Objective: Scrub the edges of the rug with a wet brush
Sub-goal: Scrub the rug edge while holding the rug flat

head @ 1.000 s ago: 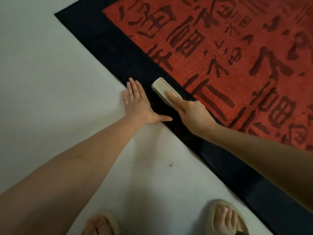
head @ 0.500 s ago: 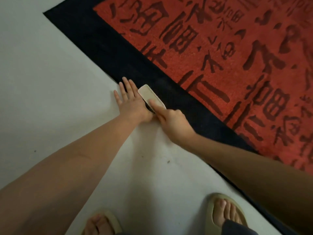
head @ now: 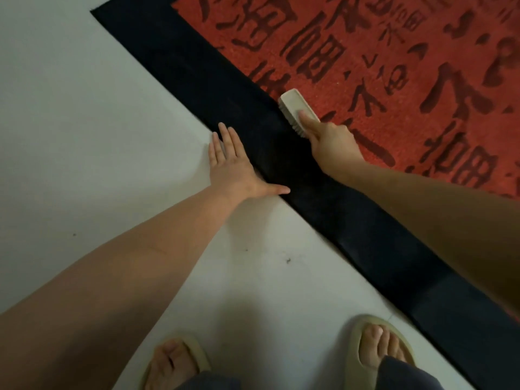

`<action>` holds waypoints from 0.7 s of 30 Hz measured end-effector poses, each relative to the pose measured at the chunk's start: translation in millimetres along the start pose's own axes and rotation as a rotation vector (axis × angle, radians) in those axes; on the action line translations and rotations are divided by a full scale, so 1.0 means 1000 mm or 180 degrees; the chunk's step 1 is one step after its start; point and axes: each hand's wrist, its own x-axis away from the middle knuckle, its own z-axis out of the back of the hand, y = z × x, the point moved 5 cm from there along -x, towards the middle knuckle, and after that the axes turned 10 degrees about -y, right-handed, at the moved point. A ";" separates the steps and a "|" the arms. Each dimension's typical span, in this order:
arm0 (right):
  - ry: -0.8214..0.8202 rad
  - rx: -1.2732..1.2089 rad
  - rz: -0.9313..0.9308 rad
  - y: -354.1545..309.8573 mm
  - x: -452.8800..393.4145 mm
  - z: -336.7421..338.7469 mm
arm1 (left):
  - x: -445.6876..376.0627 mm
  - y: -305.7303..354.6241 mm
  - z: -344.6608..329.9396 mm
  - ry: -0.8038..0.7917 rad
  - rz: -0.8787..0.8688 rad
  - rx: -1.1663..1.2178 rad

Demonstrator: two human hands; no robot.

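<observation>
A: What takes up the most room?

B: The pale, smooth floor [head: 84,136] and the rug [head: 394,80]; the rug has a rough red field with dark characters and a wide black border [head: 197,68] running diagonally; two bare forearms cross the lower view, and the right one hides part of the border.

A: And lower down?

B: Two feet in beige open-toe slippers [head: 374,344] stand on the floor; a few dark specks [head: 288,260] lie near them.

A: The hands?

B: The left hand [head: 233,170] lies flat, fingers straight, on the rug's outer edge; the right hand [head: 329,139] grips the brush [head: 295,108], forefinger laid along its back; the cream oblong brush sits bristles-down where the border meets the red.
</observation>
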 end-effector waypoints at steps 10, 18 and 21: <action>-0.0093 -0.0328 0.0442 -0.056 0.015 -0.041 | -0.026 -0.069 0.056 0.0517 0.0171 0.0340; -0.0421 0.0770 0.1150 -0.066 0.009 -0.041 | -0.040 -0.047 0.047 0.0144 -0.0041 0.0026; 0.0164 0.0397 0.0069 -0.019 -0.049 0.015 | -0.040 -0.046 0.047 0.0040 0.0021 -0.0019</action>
